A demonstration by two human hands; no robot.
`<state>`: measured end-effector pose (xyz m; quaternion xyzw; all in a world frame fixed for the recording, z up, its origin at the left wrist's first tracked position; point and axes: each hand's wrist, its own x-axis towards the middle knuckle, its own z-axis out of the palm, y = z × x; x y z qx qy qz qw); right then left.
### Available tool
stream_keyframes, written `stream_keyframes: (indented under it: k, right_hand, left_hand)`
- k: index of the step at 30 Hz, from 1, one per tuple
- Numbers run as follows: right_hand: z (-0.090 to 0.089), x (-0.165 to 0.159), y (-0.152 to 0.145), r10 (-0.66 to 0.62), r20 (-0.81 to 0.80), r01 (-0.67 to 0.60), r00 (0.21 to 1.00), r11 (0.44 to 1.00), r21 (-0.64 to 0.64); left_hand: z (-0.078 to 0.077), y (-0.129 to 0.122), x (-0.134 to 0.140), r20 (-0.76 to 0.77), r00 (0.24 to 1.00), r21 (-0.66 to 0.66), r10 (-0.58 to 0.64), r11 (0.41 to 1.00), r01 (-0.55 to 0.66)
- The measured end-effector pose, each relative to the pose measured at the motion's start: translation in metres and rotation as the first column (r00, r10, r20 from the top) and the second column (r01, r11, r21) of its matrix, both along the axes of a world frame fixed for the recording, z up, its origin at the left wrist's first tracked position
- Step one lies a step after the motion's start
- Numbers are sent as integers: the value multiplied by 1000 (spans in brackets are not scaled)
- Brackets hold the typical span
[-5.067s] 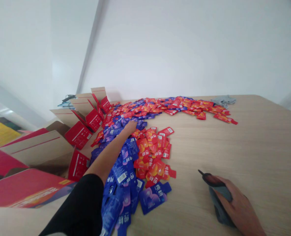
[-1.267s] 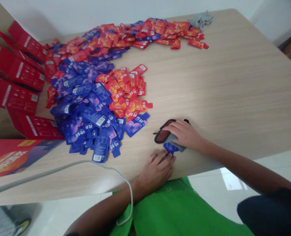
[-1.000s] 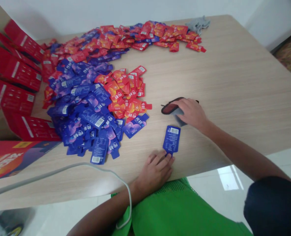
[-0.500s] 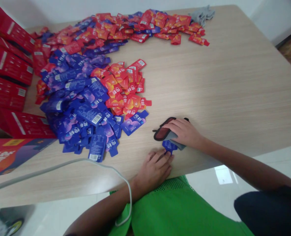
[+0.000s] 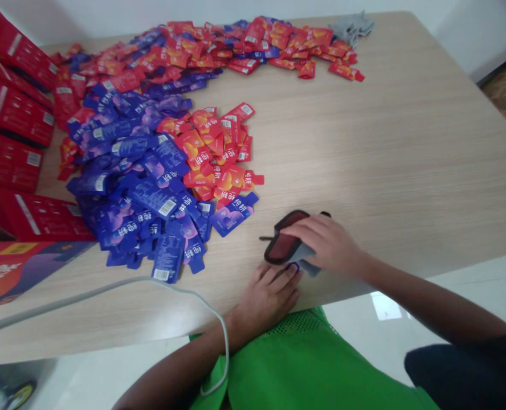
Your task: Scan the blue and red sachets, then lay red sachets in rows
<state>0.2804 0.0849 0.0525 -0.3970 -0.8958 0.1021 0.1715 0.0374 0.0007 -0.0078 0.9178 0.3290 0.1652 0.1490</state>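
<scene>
Close to the front edge of the table, my left hand [image 5: 274, 288] lies with its fingers together, pressing down a blue sachet [image 5: 294, 266]. Only a sliver of that sachet shows past the fingertips. My right hand [image 5: 327, 242] is closed around a flat pad [image 5: 282, 246] with a black rim and a dark red face; its exact kind I cannot make out. A grey cloth [image 5: 307, 263] is held under the same hand, against the pad, just over the left fingertips. A loose blue sachet [image 5: 235, 214] lies to the left, on the near side of the pile.
Piled blue sachets [image 5: 137, 188] and red-orange sachets [image 5: 212, 151] cover the table's left side, with more [image 5: 202, 51] along the back. Red boxes [image 5: 11, 108] stand at far left. A pale cable [image 5: 150, 280] crosses the front. Another grey cloth [image 5: 352, 27] lies at the back.
My right hand has moved slightly toward me with the pad and cloth, tilting the pad up. The blue sachet under it is now mostly covered. My left hand stays in place.
</scene>
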Motion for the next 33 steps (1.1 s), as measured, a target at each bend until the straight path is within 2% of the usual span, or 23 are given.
stream_keyframes:
  k: [2,4,8,12,14,16,18,19,22,24,26,28,30,33]
  right_hand:
    - [-17,-9,-15,92,44,-89,995,994,-58]
    - [-32,-10,-13,76,46,-72,996,994,-87]
    - [-42,6,32,-69,72,72,995,997,-41]
    - [-26,31,79,-246,126,244,961,969,34]
    - [-12,37,82,-330,28,326,944,941,92]
    - [1,33,66,-338,-104,349,935,930,117]
    - [7,23,38,-240,-144,255,960,962,97]
    - [6,16,22,-158,-116,167,981,983,71]
    - [-11,-3,-14,54,1,-54,999,997,-49]
    - [-27,-8,-18,84,22,-81,996,992,-100]
    - [-39,-4,-4,39,23,-37,999,995,-93]
    - [-44,7,24,-33,52,35,998,998,-49]
    - [-41,21,57,-114,106,115,988,993,1]
    - [-22,38,89,-260,110,250,959,964,96]
  left_hand:
    - [0,-1,0,-15,1000,-8,14,1000,-14]
    - [1,0,0,-14,1000,-2,3,1000,-3]
    - [3,3,0,-3,999,30,-32,999,32]
    - [1,4,-1,14,1000,36,-22,999,22]
    - [-1,4,-1,32,999,35,-19,999,18]
    - [-2,4,-1,50,999,32,-17,999,15]
    - [-1,3,0,52,999,22,-16,1000,15]
    - [-1,3,0,45,999,15,-11,1000,11]
    - [0,1,0,5,1000,-4,17,1000,-17]
    - [-1,0,0,-8,1000,3,22,1000,-22]
    - [-1,1,0,-9,1000,17,2,1000,-2]
    - [-1,2,0,-4,1000,25,-17,1000,17]
    - [-1,3,-1,4,1000,16,-22,1000,22]
    - [-2,4,-2,31,999,-3,-14,1000,14]
